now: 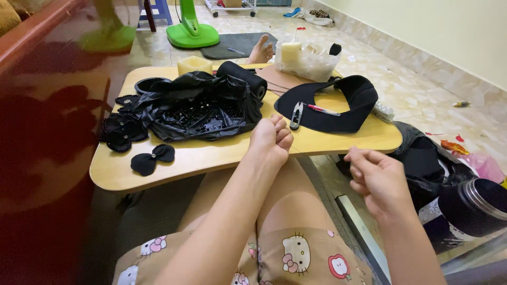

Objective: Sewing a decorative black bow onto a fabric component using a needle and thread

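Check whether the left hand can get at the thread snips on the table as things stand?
Probably yes: the left hand rests at the table's near edge, and the thread snips lie uncovered just beyond its fingers, with nothing between.

Green fan base point(193, 32), dark flask point(471, 207), grey mat point(237, 45).

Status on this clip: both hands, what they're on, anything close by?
Left hand closed at the yellow table edge, maybe pinching thread. Right hand curled off the table, contents unclear. Thread snips and black bead bag beside left.

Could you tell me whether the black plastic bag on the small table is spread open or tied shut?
Open. The black plastic bag lies crumpled and spread on the yellow table, its mouth gaping so the small dark beads inside show.
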